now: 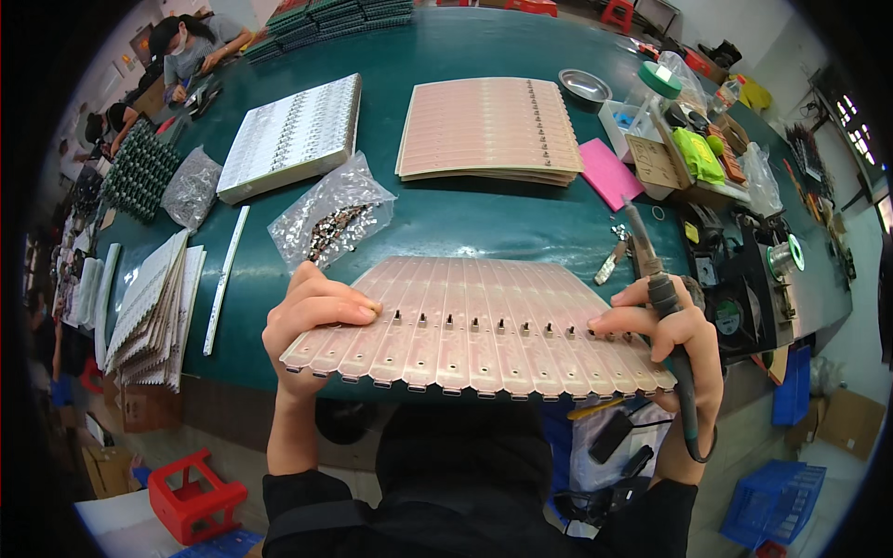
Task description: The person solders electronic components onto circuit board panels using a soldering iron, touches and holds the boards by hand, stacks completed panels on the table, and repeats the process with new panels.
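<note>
A pale pink circuit board panel (456, 349), divided into several narrow strips, is held tilted above the table's near edge. Small black-tipped switches (475, 325) stand in a row across it. My left hand (309, 321) grips the panel's left end, thumb on top. At the right end, the fingers of my right hand (686, 339) close on the panel's edge. That same hand also holds a soldering iron (664, 296), its tip pointing up and away and its cable hanging down by the wrist. The panel's underside is hidden.
Beyond lie a stack of pink panels (484, 126), a stack of white panels (288, 130) and a clear bag of small metal parts (335, 219). On the right are a pink pad (610, 174), a cardboard box (656, 160) and a solder spool (787, 255). Another person (197, 48) works far left.
</note>
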Demonstrator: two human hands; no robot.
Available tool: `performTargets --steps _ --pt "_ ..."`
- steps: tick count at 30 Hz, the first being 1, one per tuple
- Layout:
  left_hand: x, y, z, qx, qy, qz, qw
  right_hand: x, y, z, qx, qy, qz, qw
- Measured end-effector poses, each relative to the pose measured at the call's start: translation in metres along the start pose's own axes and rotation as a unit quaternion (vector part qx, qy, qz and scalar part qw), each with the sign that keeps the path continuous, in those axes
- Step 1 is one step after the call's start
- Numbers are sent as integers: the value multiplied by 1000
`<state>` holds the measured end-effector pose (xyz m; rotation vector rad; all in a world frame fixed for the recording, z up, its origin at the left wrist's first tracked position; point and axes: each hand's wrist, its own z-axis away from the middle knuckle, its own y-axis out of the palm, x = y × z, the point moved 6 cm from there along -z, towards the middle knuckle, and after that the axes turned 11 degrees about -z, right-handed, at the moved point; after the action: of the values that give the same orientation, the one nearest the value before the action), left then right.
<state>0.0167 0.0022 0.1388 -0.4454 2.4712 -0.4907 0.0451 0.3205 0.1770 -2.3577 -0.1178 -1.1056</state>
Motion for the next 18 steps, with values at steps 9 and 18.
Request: performTargets --steps 9,18 --pt "3 0 3 1 -3 -3 1000 -10 -3 0 54 -7 -39 998" --pt "3 -1 3 5 -8 -12 1000 -6 -6 -3 89 -9 -23 996"
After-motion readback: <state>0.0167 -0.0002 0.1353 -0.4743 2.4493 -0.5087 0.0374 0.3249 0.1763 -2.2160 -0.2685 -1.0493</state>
